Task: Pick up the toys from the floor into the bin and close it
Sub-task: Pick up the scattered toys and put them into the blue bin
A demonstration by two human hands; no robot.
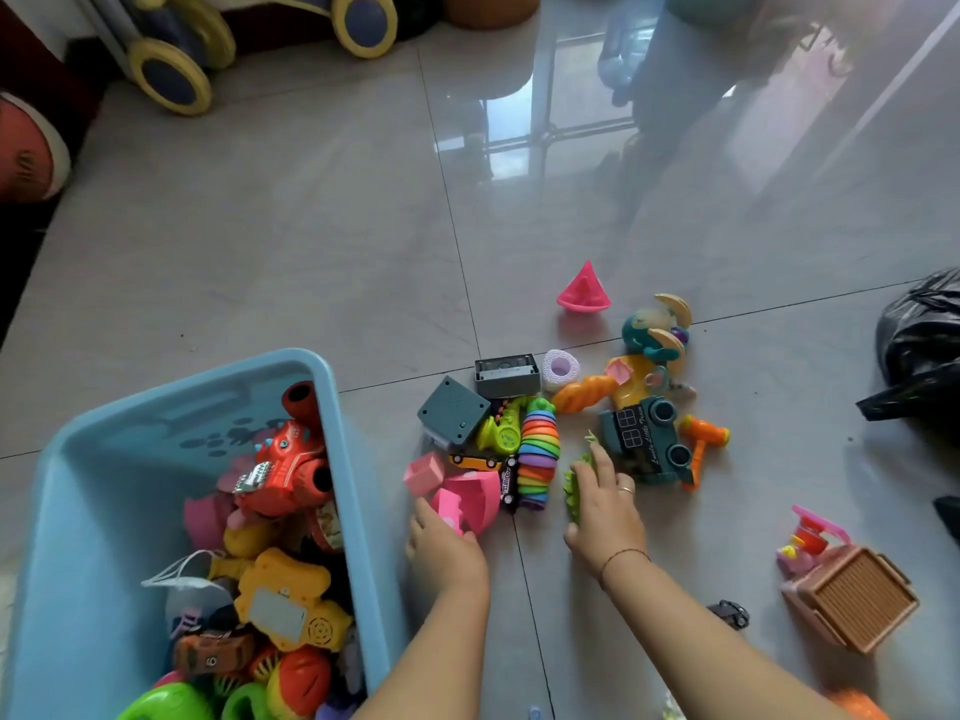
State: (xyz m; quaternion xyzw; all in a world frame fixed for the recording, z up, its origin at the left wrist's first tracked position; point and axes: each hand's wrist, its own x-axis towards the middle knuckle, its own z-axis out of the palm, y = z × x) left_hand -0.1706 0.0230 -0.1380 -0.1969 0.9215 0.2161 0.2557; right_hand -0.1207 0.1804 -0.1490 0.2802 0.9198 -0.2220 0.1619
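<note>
Grey tiled floor (260,252), seen from above. A blue plastic bin (78,563) stands open at lower left, tilted in the view, and is partly filled with toys, among them a red dinosaur toy (283,470) against its right wall and a yellow toy (285,600) nearer the camera. A black plastic bag (919,345) lies at the right edge. The remaining toys lie in a heap on the floor just right of the bin, centred on a dark teal toy vehicle (644,444) and a rainbow segmented slug (537,459). A pink-and-brown toy (852,595) lies apart at lower right.

Both bare forearms reach in from the bottom edge. The left hand (441,543), beside the bin's right wall, has its fingers and thumb curled round a pink shell-shaped toy (470,498) at the near edge of the heap. The right hand (605,504) lies over a green spiky toy (570,491), fingers bent across it and thumb at its near end; a ring shows on one finger.

A pink toy sailboat (583,291) stands alone beyond the heap. A small dark toy car (730,613) lies beside the right forearm.
</note>
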